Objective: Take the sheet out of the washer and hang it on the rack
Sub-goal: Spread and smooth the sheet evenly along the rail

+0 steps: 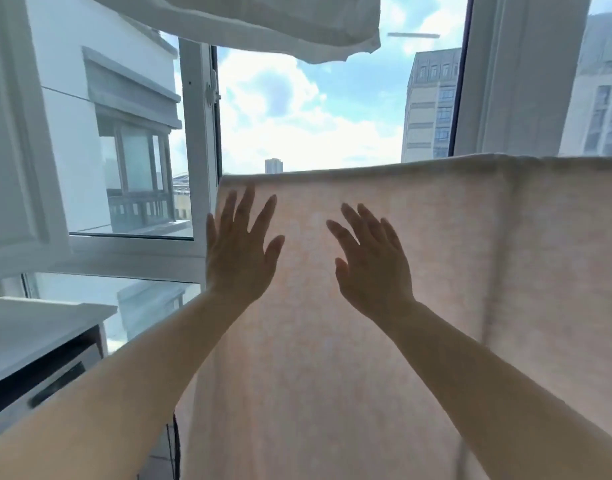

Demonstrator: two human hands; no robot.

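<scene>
While hung, sheet (366, 341), flat spread hands (240, 252)

Open window (200, 140), white cloth (280, 26) overhead, bldgs (432, 105) outside.

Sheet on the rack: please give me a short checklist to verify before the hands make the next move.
1. Sheet draped over a top edge: ok; the rack bar itself is hidden.
2. Left hand free, fingers straight: ok.
3. Right hand free, fingers spread: ok.
4. Hands touching the sheet: cannot tell.
5. Sheet smooth: not ok, a vertical fold on the right.
6. White cloth overhead apart from the sheet: ok.
</scene>
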